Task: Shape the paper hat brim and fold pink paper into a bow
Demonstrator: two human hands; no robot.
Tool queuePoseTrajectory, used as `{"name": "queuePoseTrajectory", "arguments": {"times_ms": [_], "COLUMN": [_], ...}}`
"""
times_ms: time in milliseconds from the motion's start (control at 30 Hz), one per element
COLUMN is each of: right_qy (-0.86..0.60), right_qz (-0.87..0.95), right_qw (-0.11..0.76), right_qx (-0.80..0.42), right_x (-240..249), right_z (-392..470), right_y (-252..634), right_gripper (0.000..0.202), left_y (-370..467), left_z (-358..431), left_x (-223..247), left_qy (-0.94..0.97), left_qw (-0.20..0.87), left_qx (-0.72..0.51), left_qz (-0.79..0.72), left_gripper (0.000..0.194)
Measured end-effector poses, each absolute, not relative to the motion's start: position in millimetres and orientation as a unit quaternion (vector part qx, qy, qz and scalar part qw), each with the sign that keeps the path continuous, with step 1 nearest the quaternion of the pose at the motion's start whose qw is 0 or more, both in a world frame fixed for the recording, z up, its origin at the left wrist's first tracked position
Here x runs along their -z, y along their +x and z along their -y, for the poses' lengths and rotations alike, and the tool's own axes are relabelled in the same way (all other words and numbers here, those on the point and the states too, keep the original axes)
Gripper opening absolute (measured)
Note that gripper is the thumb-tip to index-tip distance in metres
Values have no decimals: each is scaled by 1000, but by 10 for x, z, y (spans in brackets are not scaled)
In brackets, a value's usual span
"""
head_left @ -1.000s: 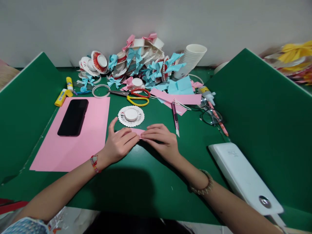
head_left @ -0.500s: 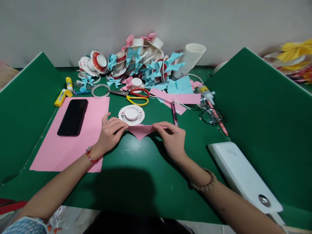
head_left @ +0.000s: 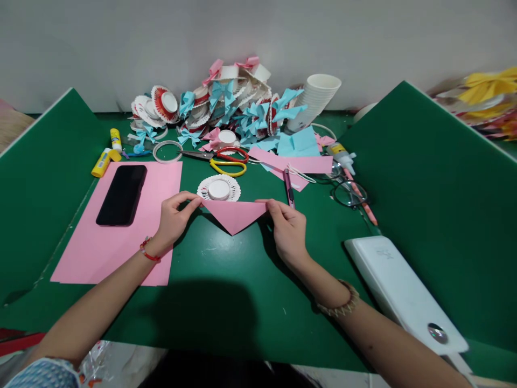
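Note:
A piece of pink paper (head_left: 233, 216), folded to a triangle with its point toward me, is stretched between my two hands. My left hand (head_left: 176, 216) pinches its left corner between thumb and fingers. At the right corner, my right hand (head_left: 287, 226) is closed on the paper in the same way. Just beyond the fold lies a small white paper hat (head_left: 219, 188) with a scalloped, slit brim and a round raised top. Red-and-yellow-handled scissors (head_left: 228, 161) lie behind it, beside a roll of tape (head_left: 167, 152).
Pink sheets (head_left: 157, 242) under a black phone (head_left: 121, 195) lie left, near glue sticks (head_left: 100, 163). A heap of paper hats with bows (head_left: 222, 97) and stacked cups (head_left: 317, 97) stand behind. A cutter (head_left: 288, 187), glasses (head_left: 350, 193) and a white power bank (head_left: 404, 291) are right. Green partitions (head_left: 440, 194) flank the table.
My left hand has slid outward to the left corner, and my right hand has shifted slightly right. More of the pink triangle shows between them.

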State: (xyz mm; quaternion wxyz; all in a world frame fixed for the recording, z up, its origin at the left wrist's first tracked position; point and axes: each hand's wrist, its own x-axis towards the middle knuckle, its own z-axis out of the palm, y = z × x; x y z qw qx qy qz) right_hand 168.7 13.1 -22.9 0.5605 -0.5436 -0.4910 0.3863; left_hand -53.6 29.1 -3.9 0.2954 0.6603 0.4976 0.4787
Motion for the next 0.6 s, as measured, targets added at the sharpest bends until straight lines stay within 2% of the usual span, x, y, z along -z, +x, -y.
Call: {"name": "queuePoseTrajectory", "arguments": {"times_ms": [133,267,333,500,600], "right_qy": [-544,-541,-541,-540,-533], "right_qz": [476,449,432,424,425], "right_qw": [563,571,577,582,582], "right_qx": [-401,-425,-433,-436,-444], "right_x": [240,220,224,241,226], "right_z": [-144,-139,-136,-129,-119], "right_y": [1685,1680,1681,1682,1681], "right_gripper": [32,37,41,43,43], "left_y": [-532,-531,-529,-502,-473], "left_z": [-313,-313,-296,-213,-167], "left_x": [30,45,49,36,37], "left_qy": [617,630,671,818,858], "left_qw": [315,268,214,12,-90], "left_qx": [-498,-520,-520,-415,-336], "left_qz": [-521,-511,-483,-397,-378], "left_gripper": [13,11,8,41,47]}}
